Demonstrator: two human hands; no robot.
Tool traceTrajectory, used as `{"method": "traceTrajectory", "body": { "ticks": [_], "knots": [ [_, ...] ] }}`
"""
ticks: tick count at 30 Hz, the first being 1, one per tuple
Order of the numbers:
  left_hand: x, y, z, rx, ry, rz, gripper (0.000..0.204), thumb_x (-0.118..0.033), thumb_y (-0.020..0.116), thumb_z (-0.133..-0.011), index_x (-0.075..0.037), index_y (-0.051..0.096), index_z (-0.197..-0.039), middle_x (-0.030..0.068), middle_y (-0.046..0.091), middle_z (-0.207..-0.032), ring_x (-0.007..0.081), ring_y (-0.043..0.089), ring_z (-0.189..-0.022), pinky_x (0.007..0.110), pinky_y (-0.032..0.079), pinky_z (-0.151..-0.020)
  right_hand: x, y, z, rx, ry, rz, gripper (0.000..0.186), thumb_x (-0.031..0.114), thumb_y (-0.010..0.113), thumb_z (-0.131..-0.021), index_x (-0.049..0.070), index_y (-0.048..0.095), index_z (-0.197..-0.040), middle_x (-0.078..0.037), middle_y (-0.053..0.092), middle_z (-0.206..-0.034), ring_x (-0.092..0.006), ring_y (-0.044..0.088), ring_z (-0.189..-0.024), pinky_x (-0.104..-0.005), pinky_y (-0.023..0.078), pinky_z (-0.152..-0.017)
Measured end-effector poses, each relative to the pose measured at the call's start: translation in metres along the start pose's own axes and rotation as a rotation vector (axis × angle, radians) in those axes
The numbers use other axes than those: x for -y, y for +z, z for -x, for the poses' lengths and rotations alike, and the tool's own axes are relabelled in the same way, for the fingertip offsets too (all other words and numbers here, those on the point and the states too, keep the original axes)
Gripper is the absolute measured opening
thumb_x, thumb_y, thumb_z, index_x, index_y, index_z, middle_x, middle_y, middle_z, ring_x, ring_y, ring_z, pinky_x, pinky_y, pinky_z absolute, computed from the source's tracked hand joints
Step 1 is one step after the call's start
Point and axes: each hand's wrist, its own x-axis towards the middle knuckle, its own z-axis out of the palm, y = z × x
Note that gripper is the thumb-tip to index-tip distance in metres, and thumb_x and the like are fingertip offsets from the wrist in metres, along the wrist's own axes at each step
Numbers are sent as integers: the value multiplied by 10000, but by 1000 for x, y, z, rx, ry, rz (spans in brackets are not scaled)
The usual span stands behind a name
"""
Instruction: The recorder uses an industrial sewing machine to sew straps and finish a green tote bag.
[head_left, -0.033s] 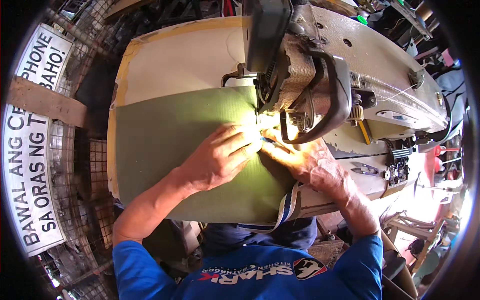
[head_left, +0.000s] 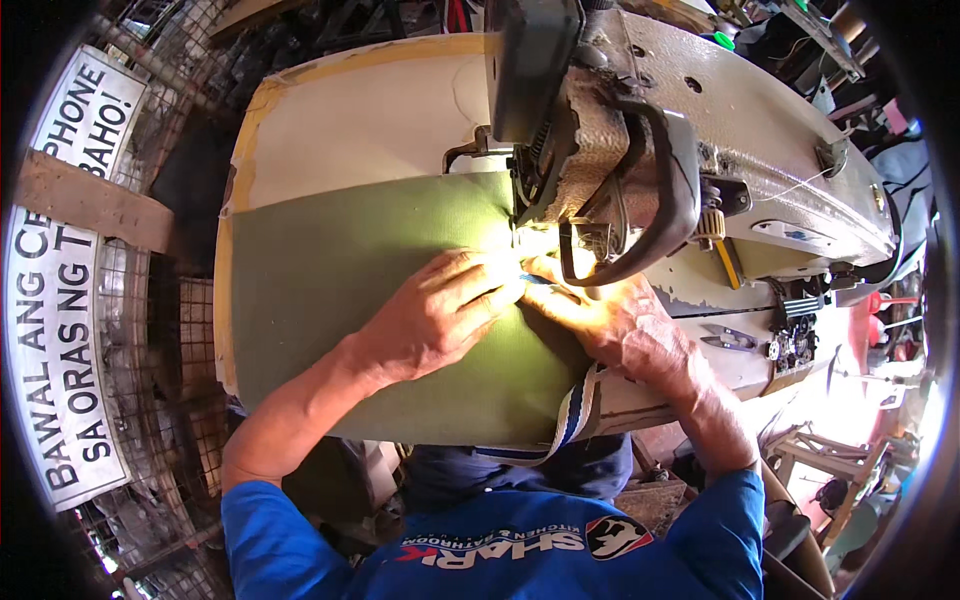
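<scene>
Nothing moves between the two looks: both hands sit in the same spot at the needle, so the seam is at a pause or creeping slowly. The left hand (head_left: 440, 310) lies flat and open on the green cloth (head_left: 340, 300), fingers spread, pressing it to the table just before the presser foot. The right hand (head_left: 615, 320) is half curled beside it, fingertips pinching the striped strap (head_left: 572, 415) where it meets the cloth under the sewing machine (head_left: 700, 130); the strap's tail hangs over the near edge. The cream table (head_left: 370, 110) is worn, its edge taped. Snips (head_left: 730, 340) lie to the right. Wire mesh and a white sign (head_left: 60, 300) stand left.
</scene>
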Motion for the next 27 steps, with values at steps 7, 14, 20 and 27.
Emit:
{"method": "traceTrajectory", "body": {
  "ticks": [7, 14, 20, 27],
  "knots": [
    [-6, 0, -1, 23, -12, -27, 350, -59, 713, -769, 0, 660, -1110, 131, 633, -1067, 317, 609, -1010, 426, 494, -930, -16, 2, 13, -79, 23, -190, 319, 140, 647, -771, 72, 626, -1082, -120, 580, -912, -319, 585, -891, -452, 486, -829],
    [-11, -1, 1, 67, -45, -8, 361, -45, 678, -790, 21, 630, -1142, 146, 618, -1079, 314, 592, -1016, 426, 475, -958, -14, -7, 12, -137, 96, -178, 257, 158, 688, -866, 20, 663, -1082, -160, 653, -983, -349, 626, -950, -440, 498, -834],
    [-13, -3, 3, 147, -33, -77, 361, -79, 658, -817, 55, 600, -1146, 170, 586, -1208, 313, 545, -1176, 418, 440, -1039, -1, -1, 5, -183, 185, -161, 241, 186, 729, -833, -10, 649, -947, -176, 633, -894, -366, 600, -855, -452, 483, -783],
    [-13, -3, 4, 145, -43, -100, 413, -163, 695, -811, 59, 612, -1149, 175, 590, -1239, 312, 533, -1211, 422, 422, -1063, 10, 12, 7, -211, 432, -211, 247, 137, 700, -804, -26, 591, -955, -199, 565, -926, -401, 549, -928, -486, 464, -876]
  ]
}}
